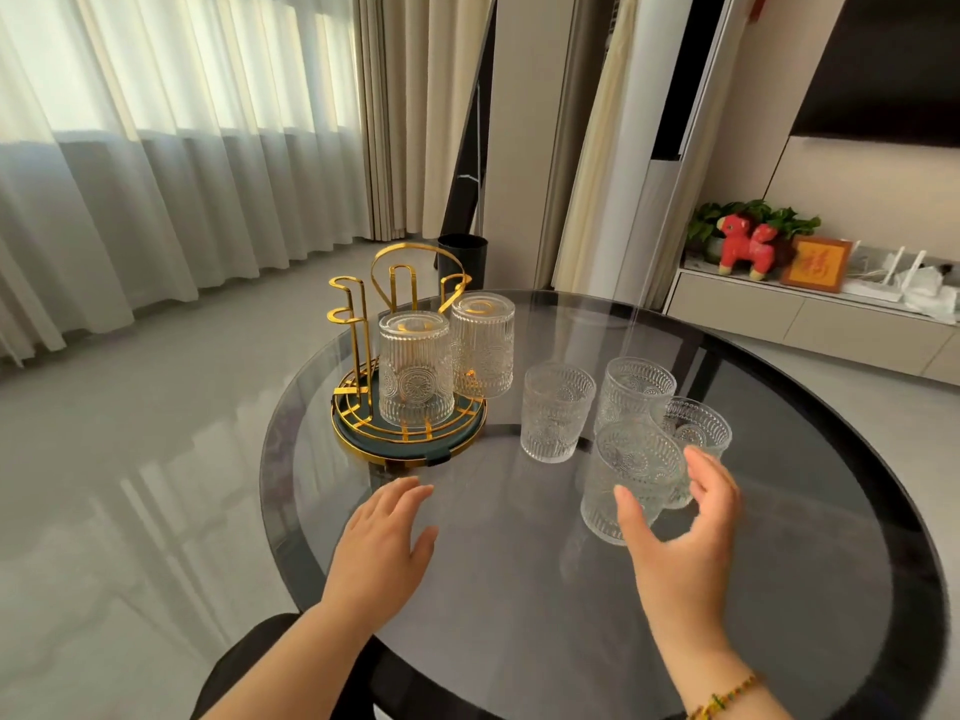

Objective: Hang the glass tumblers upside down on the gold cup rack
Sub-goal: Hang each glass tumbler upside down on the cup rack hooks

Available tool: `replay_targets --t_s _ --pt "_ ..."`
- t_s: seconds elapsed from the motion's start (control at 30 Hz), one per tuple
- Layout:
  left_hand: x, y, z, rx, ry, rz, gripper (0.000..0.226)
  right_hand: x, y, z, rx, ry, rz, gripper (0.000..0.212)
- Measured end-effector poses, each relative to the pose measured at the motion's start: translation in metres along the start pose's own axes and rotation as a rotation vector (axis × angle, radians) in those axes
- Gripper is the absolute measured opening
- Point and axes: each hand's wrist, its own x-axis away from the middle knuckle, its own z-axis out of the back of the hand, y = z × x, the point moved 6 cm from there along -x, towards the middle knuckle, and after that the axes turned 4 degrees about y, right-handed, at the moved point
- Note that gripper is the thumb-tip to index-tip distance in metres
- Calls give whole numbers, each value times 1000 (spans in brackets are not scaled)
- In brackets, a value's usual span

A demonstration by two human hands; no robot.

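1. The right hand (680, 532) is spread wide around the nearest tumbler (626, 485), thumb in front and fingers behind; whether it touches the glass cannot be told
2. That tumbler is clear pressed glass, ribbed, with round sunburst medallions, standing mouth up
3. Three matching upright tumblers (557, 413) stand near it on the round smoked-glass table (519, 589)
4. The left hand (384, 543) lies flat and open on the table, holding nothing, just in front of the rack
5. The gold cup rack (363, 324) stands on a dark, gold-rimmed round tray, with two inverted tumblers (414, 368) on its pegs and other pegs bare
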Motion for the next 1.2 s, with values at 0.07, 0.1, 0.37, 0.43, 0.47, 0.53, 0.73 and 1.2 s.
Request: replay_targets --t_s 0.07,0.1,0.37,0.43,0.47,0.53,0.73,1.2 --pt "-2 -1 -4 -44 -42 9 46 2 13 0 -30 13 -88 66" --pt "-3 -1 -5 -62 -58 14 45 6 22 -3 -39 -11 -159 69" --pt "-3 0 -7 -89 -87 17 42 19 64 -27 110 -259 -386 88" --pt "-3 0 -7 -87 -88 18 42 15 66 -31 143 -287 -393 87" --pt "-3 0 -7 -85 -89 21 42 13 67 -33 166 -288 -402 87" --pt "-4 0 -7 -80 -90 24 42 11 69 -35 227 -265 -424 87" --pt "-5 -1 -8 -70 -86 42 42 9 69 -36 343 -221 -443 82" --pt "-11 1 23 175 33 36 34 4 55 -40 -206 -439 -504 55"
